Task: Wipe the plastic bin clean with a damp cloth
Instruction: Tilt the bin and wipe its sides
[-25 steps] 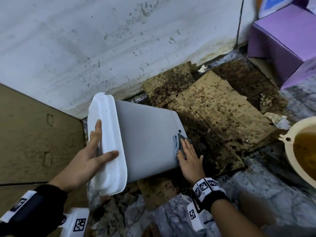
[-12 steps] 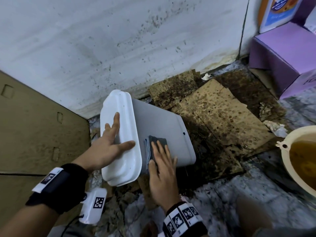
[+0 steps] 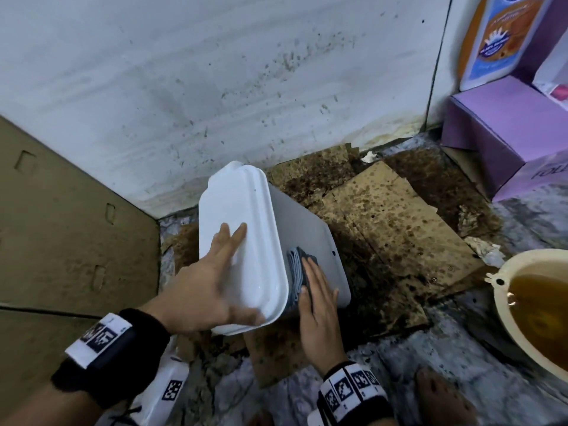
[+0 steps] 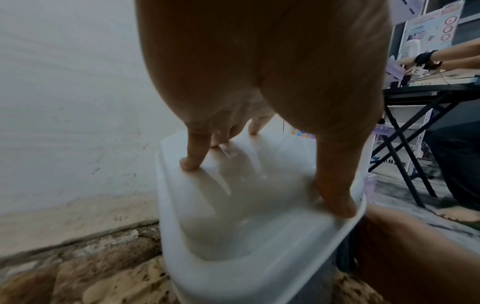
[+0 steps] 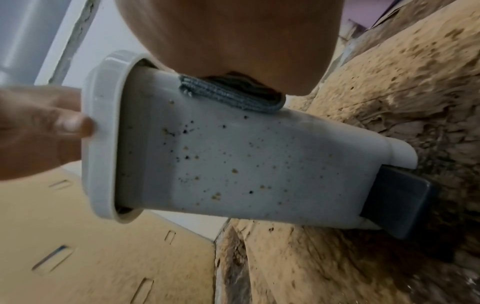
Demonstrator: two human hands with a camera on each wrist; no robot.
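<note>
Tipped toward the lower left of the head view, the plastic bin (image 3: 307, 241) leans on stained cardboard (image 3: 399, 222) on the floor, below the wall. Its white lid (image 3: 246, 229) is steadied by the left hand (image 3: 212, 281), fingers spread flat, thumb at the rim. The right hand (image 3: 319, 305) lies flat, pressing the folded grey cloth (image 3: 295, 272) against the upper grey side. The right wrist view shows brown specks across the neighbouring side (image 5: 233, 160). To wipe well, I judge firm overlapping strokes best, then turning the bin to reach those specks. A basin (image 3: 528, 272) of brownish water sits at the right edge.
</note>
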